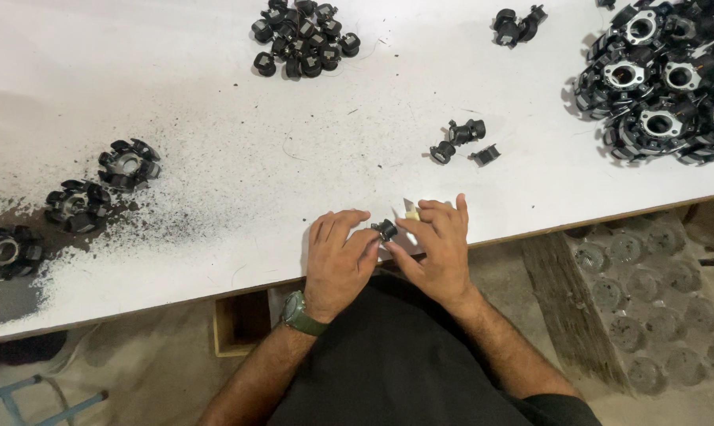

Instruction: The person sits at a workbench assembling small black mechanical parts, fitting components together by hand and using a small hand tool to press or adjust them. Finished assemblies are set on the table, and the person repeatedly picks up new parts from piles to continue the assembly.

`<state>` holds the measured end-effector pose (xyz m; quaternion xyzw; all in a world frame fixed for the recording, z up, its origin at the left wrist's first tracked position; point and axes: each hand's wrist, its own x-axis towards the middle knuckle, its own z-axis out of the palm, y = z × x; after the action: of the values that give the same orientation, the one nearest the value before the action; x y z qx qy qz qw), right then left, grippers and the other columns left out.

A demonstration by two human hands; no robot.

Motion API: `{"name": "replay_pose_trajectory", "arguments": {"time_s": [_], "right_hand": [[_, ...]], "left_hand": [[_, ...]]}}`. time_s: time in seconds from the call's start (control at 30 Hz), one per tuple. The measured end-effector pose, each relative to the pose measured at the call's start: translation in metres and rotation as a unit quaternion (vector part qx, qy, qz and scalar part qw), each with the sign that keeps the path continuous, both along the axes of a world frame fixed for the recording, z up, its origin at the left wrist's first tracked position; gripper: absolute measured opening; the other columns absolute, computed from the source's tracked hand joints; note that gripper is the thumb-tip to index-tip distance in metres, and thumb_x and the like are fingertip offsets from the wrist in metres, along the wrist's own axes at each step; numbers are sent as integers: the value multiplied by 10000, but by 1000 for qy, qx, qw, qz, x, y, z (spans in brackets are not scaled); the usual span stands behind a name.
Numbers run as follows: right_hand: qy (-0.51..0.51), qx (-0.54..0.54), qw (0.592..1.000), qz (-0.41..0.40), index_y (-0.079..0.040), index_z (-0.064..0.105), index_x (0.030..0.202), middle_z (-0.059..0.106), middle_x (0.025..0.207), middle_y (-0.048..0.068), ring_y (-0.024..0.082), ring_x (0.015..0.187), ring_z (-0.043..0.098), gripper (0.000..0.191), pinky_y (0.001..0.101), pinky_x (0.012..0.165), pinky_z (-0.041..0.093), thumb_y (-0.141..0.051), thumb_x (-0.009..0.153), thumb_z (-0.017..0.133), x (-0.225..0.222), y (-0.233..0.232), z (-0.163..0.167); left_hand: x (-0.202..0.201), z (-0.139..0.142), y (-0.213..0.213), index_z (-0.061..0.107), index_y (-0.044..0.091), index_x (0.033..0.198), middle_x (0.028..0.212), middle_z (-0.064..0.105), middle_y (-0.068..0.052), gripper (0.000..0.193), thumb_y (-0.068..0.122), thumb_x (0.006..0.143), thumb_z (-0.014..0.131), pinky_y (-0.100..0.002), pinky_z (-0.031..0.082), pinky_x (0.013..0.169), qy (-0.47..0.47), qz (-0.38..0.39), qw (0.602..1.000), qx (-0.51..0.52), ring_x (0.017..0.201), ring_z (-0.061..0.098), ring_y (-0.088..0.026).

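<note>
The small black part [386, 229] pinched between the left hand [337, 256] and right hand [438, 246] is mostly covered by their fingers [355, 241], so its shape cannot be told; a pale scrap [411, 211] behind the right hand shows only a corner; the heap of black ring-shaped parts [665, 79] is cut off by the top and right edges; the ring-shaped part [6, 252] at far left is clipped by the left edge; the pieces in the small black pile [303, 39] are too small to tell apart.
</note>
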<state>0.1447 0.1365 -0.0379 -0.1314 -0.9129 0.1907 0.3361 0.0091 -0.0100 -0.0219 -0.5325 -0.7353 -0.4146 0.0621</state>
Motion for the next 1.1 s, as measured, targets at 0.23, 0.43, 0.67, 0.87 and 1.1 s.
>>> {"name": "replay_pose_trajectory", "arguments": {"time_s": [0.23, 0.43, 0.67, 0.87, 1.1], "right_hand": [[38, -38, 997, 62, -80, 593, 1167, 649, 1104, 88, 268, 1198, 632, 357, 612, 1287, 196, -22, 863, 770, 12, -9, -13], [51, -49, 996, 49, -65, 580, 1117, 670, 1092, 120, 298, 1138, 663, 355, 623, 1247, 264, 9, 824, 765, 7, -18, -17], [50, -65, 996, 46, -59, 591, 1088, 655, 1007, 97, 287, 1127, 672, 330, 629, 1230, 312, 23, 818, 761, 5, -20, -13], [49, -70, 995, 46, -71, 635, 1030, 661, 984, 74, 273, 1103, 679, 276, 626, 1223, 328, 27, 809, 770, 3, -22, -10], [39, -89, 994, 57, -56, 646, 1032, 660, 967, 77, 278, 1114, 670, 279, 633, 1223, 308, 32, 796, 765, 3, -20, -9]], "left_hand": [[2, -6, -2, 713, 101, 1010, 1253, 652, -77, 210, 127, 812, 778, -524, 404, 1098, 1, 31, 999, -14, 1210, 599, -283], [2, -5, -1, 724, 101, 1010, 1235, 655, -77, 201, 137, 821, 781, -523, 396, 1084, -24, 23, 999, -12, 1182, 599, -280], [2, -4, 0, 731, 104, 1026, 1244, 664, -59, 187, 118, 847, 781, -500, 417, 1084, -35, 16, 999, 3, 1164, 613, -259], [2, -1, 0, 724, 90, 1006, 1264, 643, -75, 209, 83, 804, 777, -504, 424, 1071, -26, 18, 999, 7, 1183, 598, -285], [3, 4, -1, 735, 103, 978, 1290, 622, -84, 188, 68, 798, 775, -475, 428, 1048, -7, -13, 1000, -7, 1240, 582, -296]]}}
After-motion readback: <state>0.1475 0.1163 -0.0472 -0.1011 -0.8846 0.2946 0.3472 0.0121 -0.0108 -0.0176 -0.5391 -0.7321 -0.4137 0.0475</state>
